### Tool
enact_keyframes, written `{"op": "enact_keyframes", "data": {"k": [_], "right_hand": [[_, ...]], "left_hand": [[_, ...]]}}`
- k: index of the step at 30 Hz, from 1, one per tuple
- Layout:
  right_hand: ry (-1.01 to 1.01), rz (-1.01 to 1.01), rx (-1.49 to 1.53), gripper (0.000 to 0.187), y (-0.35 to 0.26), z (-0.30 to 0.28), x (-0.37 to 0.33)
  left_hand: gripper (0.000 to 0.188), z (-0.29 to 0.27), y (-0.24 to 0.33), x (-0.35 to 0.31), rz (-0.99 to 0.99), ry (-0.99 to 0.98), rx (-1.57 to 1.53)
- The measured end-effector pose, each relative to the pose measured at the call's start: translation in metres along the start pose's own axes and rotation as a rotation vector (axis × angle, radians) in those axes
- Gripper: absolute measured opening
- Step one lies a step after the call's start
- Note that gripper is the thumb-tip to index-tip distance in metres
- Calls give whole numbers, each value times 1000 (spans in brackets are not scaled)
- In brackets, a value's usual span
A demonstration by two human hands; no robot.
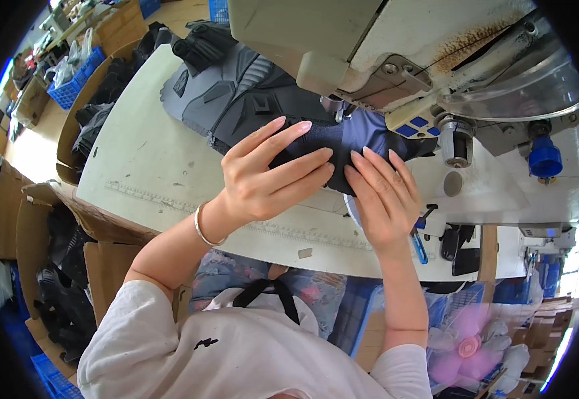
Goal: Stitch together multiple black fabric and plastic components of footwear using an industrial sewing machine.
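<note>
A dark grey and black moulded panel with raised shapes lies on the white table of a sewing machine. Dark blue fabric joins it under the machine's needle area. My left hand, a bangle on its wrist, rests on the near edge of the black part with fingers stretched and apart. Just right of it, my right hand lies on the dark fabric close to the needle, fingers extended side by side. Both thumbs are mostly hidden.
A ruler strip runs along the table. Near the right edge lie a blue-handled tool and a dark phone-like object. Cardboard boxes with black pieces stand left. A pink fan sits lower right.
</note>
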State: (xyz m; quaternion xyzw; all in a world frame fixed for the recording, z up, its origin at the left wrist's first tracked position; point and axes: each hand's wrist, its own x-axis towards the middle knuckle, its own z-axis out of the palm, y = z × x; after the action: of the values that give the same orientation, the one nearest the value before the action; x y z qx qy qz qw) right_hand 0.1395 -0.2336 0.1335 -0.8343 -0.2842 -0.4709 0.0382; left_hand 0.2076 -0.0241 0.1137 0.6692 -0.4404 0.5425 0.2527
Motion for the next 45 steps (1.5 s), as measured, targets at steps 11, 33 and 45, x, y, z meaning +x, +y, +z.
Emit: {"op": "enact_keyframes", "data": {"k": [11, 33, 45], "right_hand": [[0, 17, -6, 16, 0, 2, 6], [38, 29, -37, 24, 25, 0, 23], [-65, 113, -38, 26, 24, 10, 28]], "left_hand": [[15, 6, -11, 1, 0, 10, -31], [19, 30, -17, 22, -4, 55, -17], [21, 29, -39, 10, -16, 33, -88]]}}
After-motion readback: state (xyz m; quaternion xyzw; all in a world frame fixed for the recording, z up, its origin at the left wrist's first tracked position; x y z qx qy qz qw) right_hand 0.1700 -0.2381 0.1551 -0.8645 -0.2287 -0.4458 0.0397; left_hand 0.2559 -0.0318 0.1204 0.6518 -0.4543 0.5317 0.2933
